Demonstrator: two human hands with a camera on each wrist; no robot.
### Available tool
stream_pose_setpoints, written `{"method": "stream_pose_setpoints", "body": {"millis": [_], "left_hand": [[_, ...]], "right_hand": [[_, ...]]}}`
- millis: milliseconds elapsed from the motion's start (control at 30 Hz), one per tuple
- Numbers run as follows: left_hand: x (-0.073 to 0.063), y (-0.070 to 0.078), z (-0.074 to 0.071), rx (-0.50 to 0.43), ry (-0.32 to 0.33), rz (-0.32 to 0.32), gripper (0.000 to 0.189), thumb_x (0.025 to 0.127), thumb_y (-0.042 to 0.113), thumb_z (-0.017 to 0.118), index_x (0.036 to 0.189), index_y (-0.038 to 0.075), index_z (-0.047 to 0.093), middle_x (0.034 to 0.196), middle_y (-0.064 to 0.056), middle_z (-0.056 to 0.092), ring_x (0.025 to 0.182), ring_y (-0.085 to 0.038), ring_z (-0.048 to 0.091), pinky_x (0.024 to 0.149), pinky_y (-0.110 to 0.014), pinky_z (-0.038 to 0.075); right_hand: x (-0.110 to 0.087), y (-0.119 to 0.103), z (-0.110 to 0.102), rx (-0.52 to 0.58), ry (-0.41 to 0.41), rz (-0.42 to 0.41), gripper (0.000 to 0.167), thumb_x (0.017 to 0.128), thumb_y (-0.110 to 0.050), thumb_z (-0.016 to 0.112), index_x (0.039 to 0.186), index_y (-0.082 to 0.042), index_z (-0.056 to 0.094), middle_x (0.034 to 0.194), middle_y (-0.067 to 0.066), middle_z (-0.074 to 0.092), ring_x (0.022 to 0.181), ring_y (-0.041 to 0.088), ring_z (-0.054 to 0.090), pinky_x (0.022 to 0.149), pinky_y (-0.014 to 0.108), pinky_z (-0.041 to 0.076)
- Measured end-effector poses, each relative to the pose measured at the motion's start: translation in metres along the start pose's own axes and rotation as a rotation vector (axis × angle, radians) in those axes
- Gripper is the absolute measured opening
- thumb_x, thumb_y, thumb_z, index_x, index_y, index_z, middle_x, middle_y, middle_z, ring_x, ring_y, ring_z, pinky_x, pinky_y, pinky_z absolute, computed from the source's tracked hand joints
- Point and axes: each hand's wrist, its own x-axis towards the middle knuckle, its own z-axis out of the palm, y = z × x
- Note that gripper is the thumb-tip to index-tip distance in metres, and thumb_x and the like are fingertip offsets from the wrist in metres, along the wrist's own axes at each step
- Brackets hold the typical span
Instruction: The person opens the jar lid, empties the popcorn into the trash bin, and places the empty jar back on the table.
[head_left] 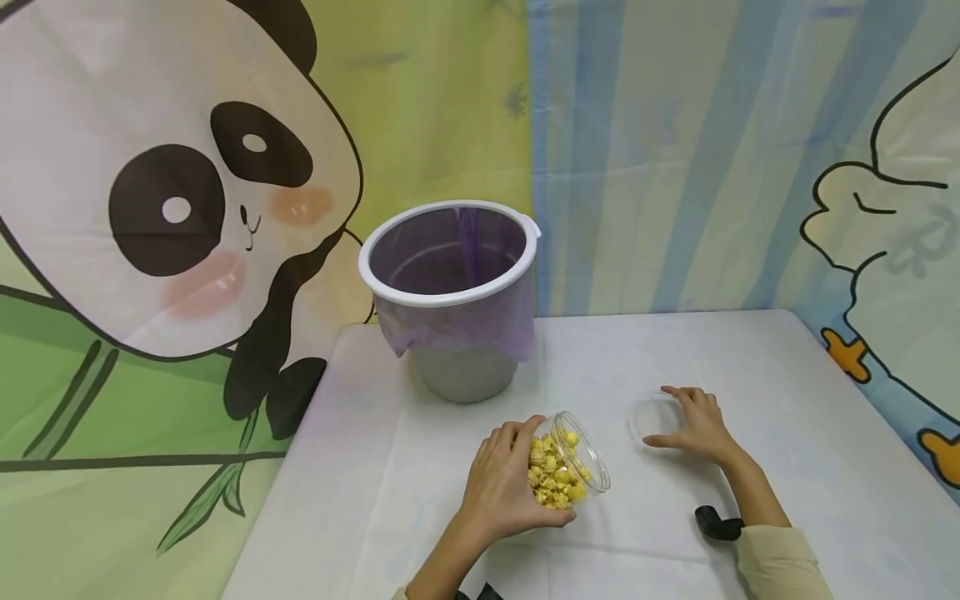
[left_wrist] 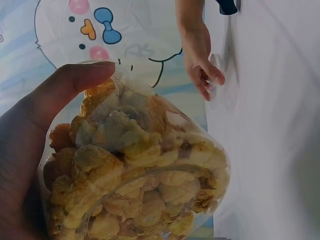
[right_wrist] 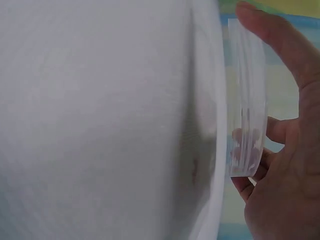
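Observation:
My left hand (head_left: pixel 504 483) grips a clear round jar (head_left: pixel 591 457) from its left side. The jar tilts, its open mouth facing up and to the right. Yellow popcorn (head_left: pixel 551 477) fills much of it, and the left wrist view shows the popcorn (left_wrist: pixel 130 165) through the jar's base. Over to the right, my right hand (head_left: pixel 697 427) holds a clear round lid (right_wrist: pixel 247 100) by its edge, thumb on one side and fingers on the other. In the head view the see-through lid is faint against the white table (head_left: pixel 622 550), low over its surface.
A grey bucket (head_left: pixel 463 375) with a white rim stands at the back left of the table, lined with a purple plastic bag (head_left: pixel 457 325) folded over its outside. Printed cloth walls with a panda (head_left: pixel 247 225) rise behind and beside the table. A black strap piece (head_left: pixel 718 523) sits by the right wrist.

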Motion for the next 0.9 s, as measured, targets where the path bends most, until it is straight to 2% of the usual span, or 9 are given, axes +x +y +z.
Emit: {"method": "stream_pose_setpoints", "body": {"millis": [233,900], "left_hand": [[0.001,-0.002,0.001,0.005,0.002,0.005,0.113,0.044,0.066,0.077,0.139,0.022,0.034,0.108,0.001,0.048,0.093,-0.014,0.049,0.082,-0.033,0.044],[0.001,-0.003,0.0,0.001,-0.03,-0.01,0.112,0.046,0.067,0.076,0.139,0.021,0.034,0.109,0.0,0.048,0.093,-0.014,0.048,0.082,-0.033,0.043]], "right_hand": [[0.0,0.013,0.008,-0.056,-0.012,-0.013,0.1,0.054,-0.053,0.082,0.13,0.001,0.043,0.119,0.031,0.038,0.105,0.047,0.032,0.083,0.061,0.027],[-0.002,0.014,0.012,-0.11,-0.013,-0.023,0.102,0.055,-0.058,0.079,0.132,-0.001,0.043,0.12,0.03,0.04,0.105,0.047,0.035,0.083,0.061,0.028]]}}
